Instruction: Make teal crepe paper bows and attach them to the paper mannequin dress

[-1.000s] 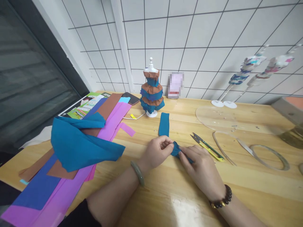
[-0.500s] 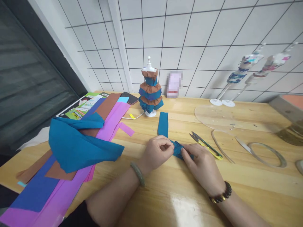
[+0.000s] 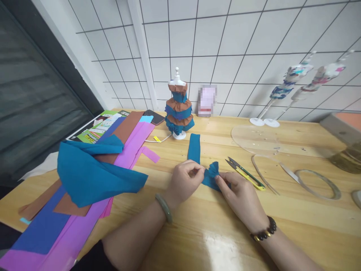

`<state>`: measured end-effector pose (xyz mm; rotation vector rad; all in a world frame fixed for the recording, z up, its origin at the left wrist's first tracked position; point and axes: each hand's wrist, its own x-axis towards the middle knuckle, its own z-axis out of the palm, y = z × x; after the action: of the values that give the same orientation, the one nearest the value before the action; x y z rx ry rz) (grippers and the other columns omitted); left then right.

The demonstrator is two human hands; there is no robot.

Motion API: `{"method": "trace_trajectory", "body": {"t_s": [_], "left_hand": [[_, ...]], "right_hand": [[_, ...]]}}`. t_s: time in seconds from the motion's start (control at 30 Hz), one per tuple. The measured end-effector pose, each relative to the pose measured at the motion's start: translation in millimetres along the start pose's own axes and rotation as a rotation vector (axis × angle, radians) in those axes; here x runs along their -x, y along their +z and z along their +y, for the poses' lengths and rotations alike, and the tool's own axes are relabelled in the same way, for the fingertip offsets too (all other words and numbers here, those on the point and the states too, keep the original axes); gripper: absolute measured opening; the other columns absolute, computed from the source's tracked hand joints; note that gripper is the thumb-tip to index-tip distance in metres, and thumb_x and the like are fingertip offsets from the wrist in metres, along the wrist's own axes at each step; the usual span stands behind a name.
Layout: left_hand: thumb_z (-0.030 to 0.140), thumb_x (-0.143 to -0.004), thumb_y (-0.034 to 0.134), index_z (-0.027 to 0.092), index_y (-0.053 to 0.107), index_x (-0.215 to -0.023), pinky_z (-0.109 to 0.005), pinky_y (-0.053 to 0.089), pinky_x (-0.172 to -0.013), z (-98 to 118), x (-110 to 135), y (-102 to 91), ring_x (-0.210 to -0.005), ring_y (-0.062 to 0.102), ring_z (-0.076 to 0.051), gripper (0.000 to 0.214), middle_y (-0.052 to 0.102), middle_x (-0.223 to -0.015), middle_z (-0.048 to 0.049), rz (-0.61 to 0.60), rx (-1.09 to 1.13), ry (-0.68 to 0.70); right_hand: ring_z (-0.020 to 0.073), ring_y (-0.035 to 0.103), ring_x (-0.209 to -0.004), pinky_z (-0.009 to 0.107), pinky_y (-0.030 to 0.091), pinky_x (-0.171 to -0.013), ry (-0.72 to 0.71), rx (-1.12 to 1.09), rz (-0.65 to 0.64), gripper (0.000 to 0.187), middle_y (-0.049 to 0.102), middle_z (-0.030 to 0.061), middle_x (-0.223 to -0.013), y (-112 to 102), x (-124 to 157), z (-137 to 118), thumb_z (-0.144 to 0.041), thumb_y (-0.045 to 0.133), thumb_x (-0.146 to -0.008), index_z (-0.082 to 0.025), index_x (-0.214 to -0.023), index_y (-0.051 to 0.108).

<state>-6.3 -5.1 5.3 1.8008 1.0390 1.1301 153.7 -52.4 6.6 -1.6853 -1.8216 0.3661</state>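
A teal crepe paper strip (image 3: 194, 146) lies on the table and runs under my left hand (image 3: 186, 180). That hand is closed in a pinch at the strip's edge, the fingertips close to the pleats. My right hand (image 3: 239, 195) pinches the strip's gathered end between thumb and forefinger. From that grip a small pleated fan (image 3: 213, 169) stands up. Behind both hands is a mini dress form (image 3: 179, 109), covered in brown, teal and blue ruffles. Yellow-handled thread snips (image 3: 246, 175) lie beyond my right hand with their blades apart.
On the left lie layered teal (image 3: 93, 177), brown, blue and violet sheets (image 3: 138, 137) over a printed magazine (image 3: 96, 128). A phone (image 3: 154, 117) is behind them. At right are a clear disc (image 3: 255, 141), a tape roll (image 3: 318, 184) and two decorated mini forms (image 3: 282, 90).
The gathered teal end, flat between my fingers before, now fans upward above my right thumb. My left hand has shifted slightly left, away from it.
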Motion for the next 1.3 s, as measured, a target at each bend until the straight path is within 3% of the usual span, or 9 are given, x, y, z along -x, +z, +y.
{"method": "trace_trajectory", "body": {"t_s": [0.17,0.37,0.67,0.97,1.13,1.3], "left_hand": [[0.03,-0.08,0.053,0.014,0.062,-0.084,-0.021,0.046,-0.06,-1.8,-0.1,2.0,-0.067,0.058,-0.012,0.019,0.063,-0.074,-0.0037,-0.044,0.209,-0.182],[0.029,-0.073,0.062,0.011,0.061,-0.093,-0.026,0.049,-0.07,-0.9,1.6,5.6,-0.078,0.061,-0.016,0.026,0.065,-0.085,-0.009,-0.127,0.328,-0.265],[0.022,-0.076,0.056,0.011,0.06,-0.079,-0.022,0.047,-0.068,-5.2,-0.2,5.9,-0.072,0.059,-0.013,0.012,0.064,-0.076,-0.0051,-0.149,0.381,-0.238],[0.021,-0.075,0.056,0.014,0.065,-0.078,-0.023,0.046,-0.063,1.1,4.6,6.6,-0.068,0.058,-0.013,0.012,0.063,-0.074,-0.0043,-0.12,-0.017,0.032],[0.029,-0.078,0.055,0.013,0.064,-0.081,-0.023,0.048,-0.064,2.2,3.9,5.7,-0.072,0.06,-0.015,0.018,0.065,-0.079,-0.006,-0.14,0.105,-0.099],[0.022,-0.078,0.052,0.011,0.063,-0.086,-0.024,0.048,-0.069,-1.9,2.3,5.6,-0.076,0.061,-0.015,0.018,0.067,-0.082,-0.0072,-0.158,0.262,-0.218]], "right_hand": [[0.0181,0.059,-0.064,0.029,0.042,-0.06,-0.002,0.001,0.0,0.029,0.067,0.0042,-0.069,-1.4,0.0,-2.2,-0.034,0.045,-0.085,-0.019,-0.072,0.067],[0.0191,0.057,-0.068,0.031,0.041,-0.066,-0.056,0.052,0.013,0.026,0.067,0.0046,-0.071,-1.4,3.0,-5.4,-0.032,0.046,-0.085,-0.019,-0.076,0.066],[0.0187,0.057,-0.066,0.03,0.039,-0.065,-0.131,0.149,0.025,0.026,0.065,0.0049,-0.065,-0.9,4.2,-8.8,-0.031,0.046,-0.085,-0.018,-0.074,0.065],[0.0186,0.059,-0.064,0.029,0.042,-0.06,-0.012,0.068,0.028,0.027,0.068,0.0052,-0.07,-4.2,2.1,-6.6,-0.03,0.045,-0.085,-0.019,-0.073,0.067],[0.0194,0.059,-0.066,0.03,0.041,-0.063,-0.077,0.14,0.016,0.026,0.067,0.0055,-0.068,-3.0,2.0,-6.8,-0.029,0.045,-0.085,-0.019,-0.074,0.066],[0.0188,0.056,-0.066,0.03,0.038,-0.065,-0.127,0.192,-0.028,0.024,0.064,0.0048,-0.065,-2.4,2.9,-9.8,-0.028,0.046,-0.085,-0.019,-0.07,0.063]]}}
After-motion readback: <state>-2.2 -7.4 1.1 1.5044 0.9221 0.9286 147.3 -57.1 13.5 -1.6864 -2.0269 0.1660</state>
